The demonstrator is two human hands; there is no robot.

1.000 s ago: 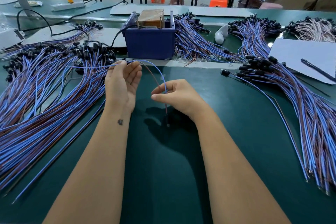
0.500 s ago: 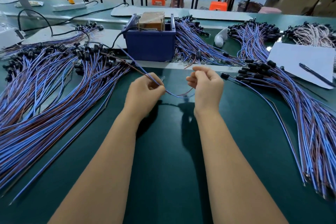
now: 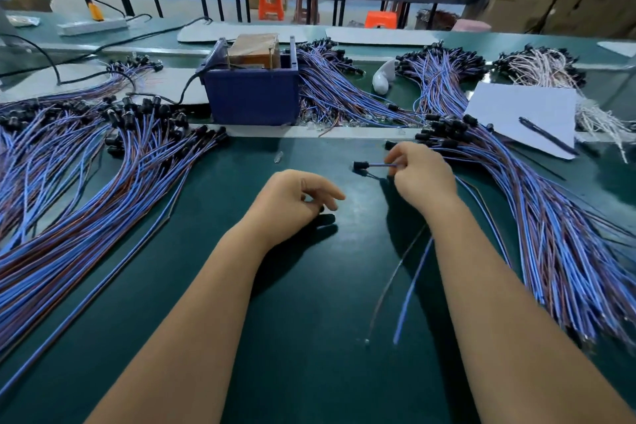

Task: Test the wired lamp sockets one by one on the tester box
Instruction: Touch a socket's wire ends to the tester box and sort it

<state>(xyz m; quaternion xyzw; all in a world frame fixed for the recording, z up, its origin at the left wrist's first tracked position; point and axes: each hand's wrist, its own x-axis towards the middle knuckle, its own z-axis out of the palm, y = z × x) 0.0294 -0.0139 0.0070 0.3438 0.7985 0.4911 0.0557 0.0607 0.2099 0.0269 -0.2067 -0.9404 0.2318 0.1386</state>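
My right hand pinches the blue and brown wires of one lamp socket just behind its black head, which points left above the green table. The wire tails trail down past my right forearm. My left hand hovers left of it with fingers loosely curled and nothing in it. The blue tester box with a brown block on top stands at the back centre, beyond both hands. A large pile of wired sockets lies on the left and another pile on the right.
A white sheet of paper with a black pen lies at the right back. More socket bundles lie behind the box. A black power cable runs at the back left. A small clear bulb lies near the table's seam.
The wire held between both hands is gone from my left hand, which dropped lower. My right hand moved right to the right pile and now holds a socket by its wires.
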